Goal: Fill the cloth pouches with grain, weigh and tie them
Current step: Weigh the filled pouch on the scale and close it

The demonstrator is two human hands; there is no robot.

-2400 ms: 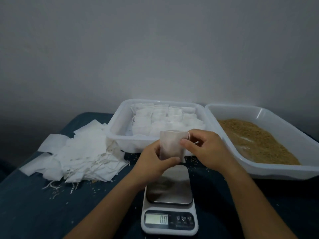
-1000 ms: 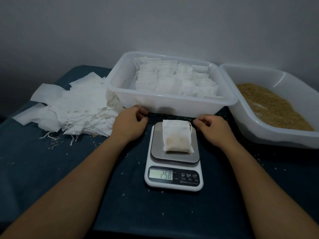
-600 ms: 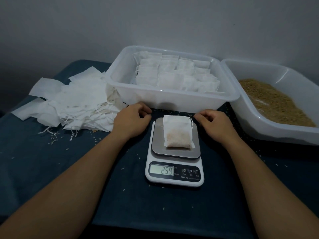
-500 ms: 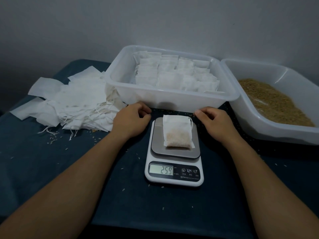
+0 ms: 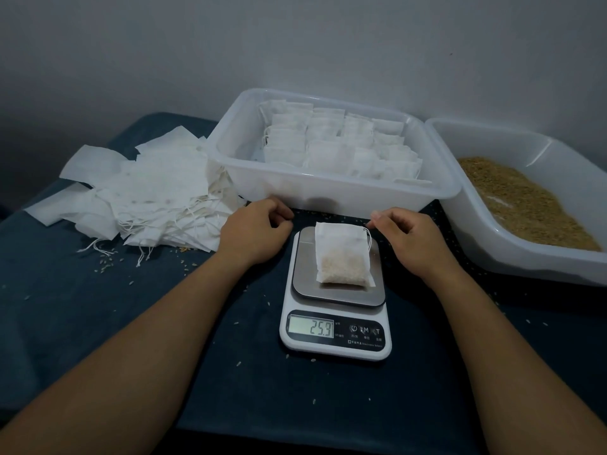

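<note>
Plain pale grey wall (image 5: 295, 44) behind, unmarked, shading darker toward left corner. Dark blue cloth-covered table (image 5: 65, 323) set against it. Dim, even indoor light, soft shadows.

1. Left hand (image 5: 254, 233): palm down, fingers loosely curled under, nothing held.
2. Right hand (image 5: 412, 239): palm down, fingers loosely curled, thumb extended inward, nothing held.
3. Both forearms bare, extended forward and converging, hands level and apart.

Brushed metal scale platform (image 5: 338, 290), translucent plastic tubs (image 5: 328, 192)
</note>
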